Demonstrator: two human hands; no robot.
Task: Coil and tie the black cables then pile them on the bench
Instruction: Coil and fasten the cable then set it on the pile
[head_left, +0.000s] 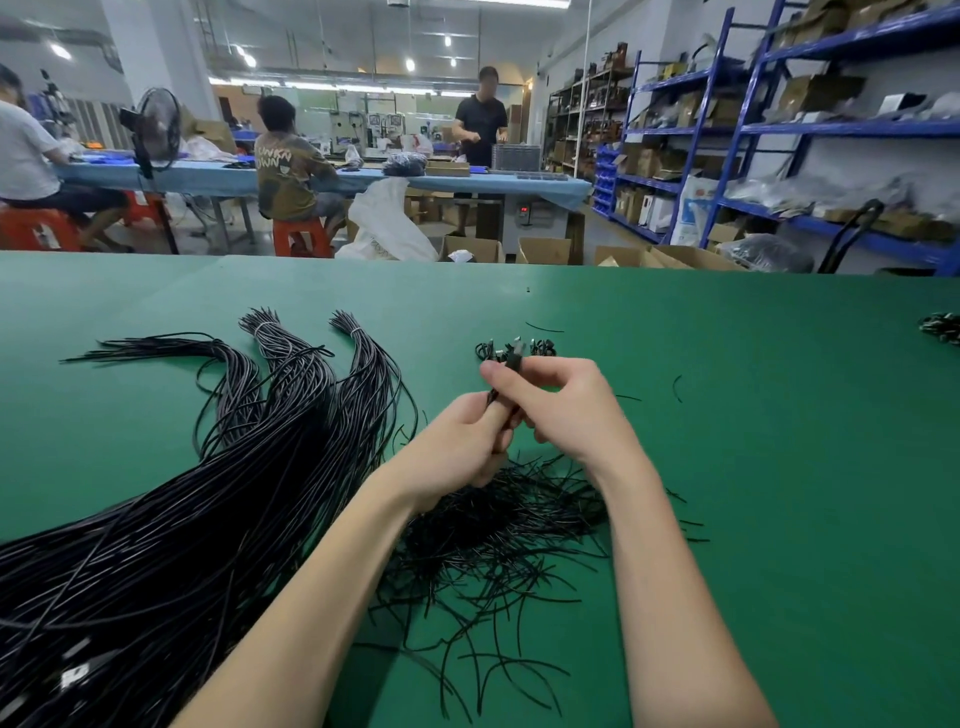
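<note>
Head view shows both hands meeting above the middle of the green counter (727, 415), the left hand (457, 441) and the right hand (561, 405) each pinching one small coiled black cable (506, 364) between curled fingers. Long bundles of black cables (208, 493) fan across the left side, short black ties (493, 545) lie heaped under the wrists, and a few finished coils (519, 347) sit just beyond the fingers.
</note>
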